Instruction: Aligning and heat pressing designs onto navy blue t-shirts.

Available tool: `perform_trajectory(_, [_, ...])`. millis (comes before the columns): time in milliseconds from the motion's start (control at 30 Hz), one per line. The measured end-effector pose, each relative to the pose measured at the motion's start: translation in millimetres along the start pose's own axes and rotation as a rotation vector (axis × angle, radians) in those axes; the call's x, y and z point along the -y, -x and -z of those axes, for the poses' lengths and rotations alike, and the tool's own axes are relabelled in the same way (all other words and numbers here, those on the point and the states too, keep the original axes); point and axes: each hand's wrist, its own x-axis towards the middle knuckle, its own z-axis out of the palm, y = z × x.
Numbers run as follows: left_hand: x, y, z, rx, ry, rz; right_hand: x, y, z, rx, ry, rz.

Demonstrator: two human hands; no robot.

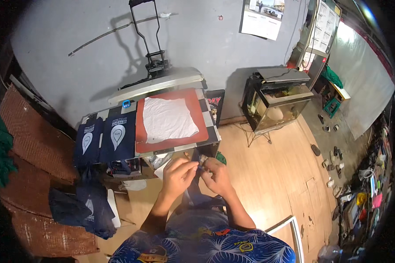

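In front of my chest, my left hand (pixel 177 176) and my right hand (pixel 217 176) meet with their fingertips almost touching. Both pinch a dark navy cloth (pixel 194 189) that hangs down between the wrists; its lower part merges with the shadow near my lap. A small pale piece (pixel 203 159) shows at the right fingertips, too small to name. Just beyond the hands stands a table with a checkered top (pixel 211 121). On it lies a red pad (pixel 197 105) with a wrinkled white cloth (pixel 168 119) spread over it.
Two printed navy bags (pixel 118 136) drape over the table's left front edge. More navy bags (pixel 95 210) hang lower left. A blue digital timer (pixel 126 104) sits at the back. Against the wall stand a folding trolley (pixel 156 62) and a fish tank (pixel 279 105); a white frame (pixel 294 227) lies right.
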Motion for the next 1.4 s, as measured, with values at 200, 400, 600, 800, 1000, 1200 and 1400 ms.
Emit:
perform_trajectory(200, [-7,3,0,0.011,0.028,0.067,14,9,2,-0.110,0.106,0.097])
perform_trajectory(400, [-9,9,2,0.089,0.076,0.073,29,17,6,-0.147,0.273,0.249])
perform_trajectory(600, [-7,6,11,0.162,0.081,-0.083,36,35,-3,-0.221,0.341,0.209])
perform_trajectory(800, [-1,23,45,0.241,0.134,-0.102,61,46,-33,-0.251,0.367,0.207])
perform_trajectory(1000, [12,58,96,0.266,0.244,-0.048,88,63,-79,-0.165,0.310,0.197])
perform_trajectory(1200, [33,96,147,0.230,0.354,0.044,106,75,-135,-0.093,0.227,0.149])
perform_trajectory(1400, [34,135,176,0.194,0.377,0.245,126,78,-178,-0.171,0.288,0.122])
